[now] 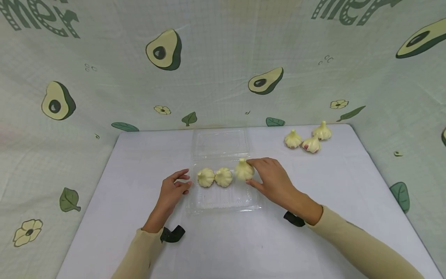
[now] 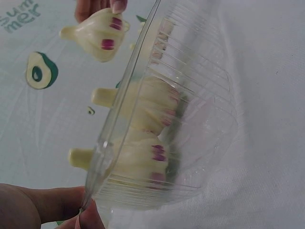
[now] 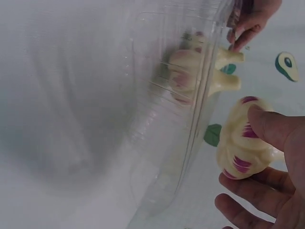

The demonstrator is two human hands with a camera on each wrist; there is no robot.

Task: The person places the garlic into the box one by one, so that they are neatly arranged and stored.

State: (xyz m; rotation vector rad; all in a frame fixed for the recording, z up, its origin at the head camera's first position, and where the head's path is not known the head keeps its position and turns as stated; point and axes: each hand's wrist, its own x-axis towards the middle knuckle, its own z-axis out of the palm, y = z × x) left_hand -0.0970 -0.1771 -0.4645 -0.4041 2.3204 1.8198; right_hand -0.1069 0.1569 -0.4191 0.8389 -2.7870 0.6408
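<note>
Garlic bulb (image 1: pixel 244 171) over clear container (image 1: pixel 223 203) — right hand (image 1: pixel 273 179) pinching it.
Left hand (image 1: pixel 172 192) pinches container's rim — two bulbs (image 1: pixel 223 177) inside.

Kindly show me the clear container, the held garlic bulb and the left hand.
Clear container (image 1: pixel 223 199): head view, its bare floor.
Held garlic bulb (image 3: pixel 237 143): right wrist view, its purple-marked side.
Left hand (image 1: pixel 172 190): head view, its middle.

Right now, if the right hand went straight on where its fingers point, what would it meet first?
Leading with its held bulb, the right hand would probably meet the nearer garlic bulb in the clear container, though it looks raised and might pass above.
</note>
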